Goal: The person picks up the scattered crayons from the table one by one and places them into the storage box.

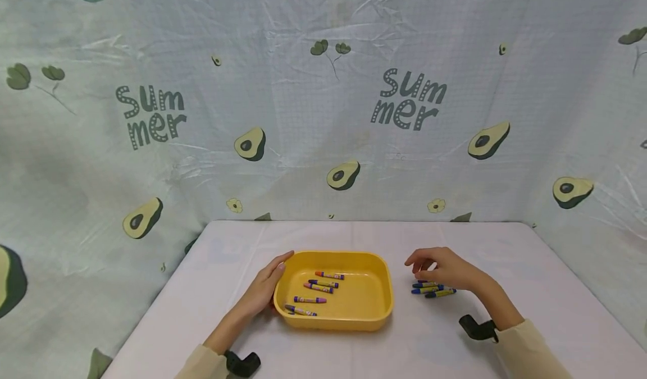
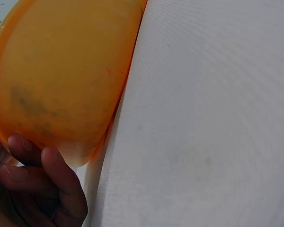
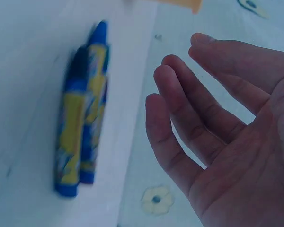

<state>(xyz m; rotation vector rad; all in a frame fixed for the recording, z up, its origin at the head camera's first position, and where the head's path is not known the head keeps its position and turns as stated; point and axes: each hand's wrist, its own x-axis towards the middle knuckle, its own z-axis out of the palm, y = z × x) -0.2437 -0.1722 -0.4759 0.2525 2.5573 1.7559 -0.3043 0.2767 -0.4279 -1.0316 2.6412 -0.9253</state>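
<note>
A yellow tray (image 1: pixel 349 324) stands on the table with several wrapped crayons (image 1: pixel 310 300) lying in its left half. My left hand (image 1: pixel 264 289) holds the tray's left side at the rim; in the left wrist view its curled fingers (image 2: pixel 61 175) sit against the tray's translucent orange-looking wall (image 2: pixel 75 56). To the right of the tray, my right hand (image 1: pixel 441 266) hovers over a small pile of crayons (image 1: pixel 440 293) in yellow wrappers with blue and dark tips. The right wrist view shows its fingers (image 3: pixel 199 127) bent loosely and apart, nothing between them, beside the blurred crayons (image 3: pixel 72 137).
The table (image 1: pixel 349 356) has a pale cover. A hanging sheet (image 1: pixel 303 104) with avocado prints and lettering encloses the back and sides. Each wrist carries a black device, one on the left wrist (image 1: pixel 242 363) and one on the right wrist (image 1: pixel 477 328).
</note>
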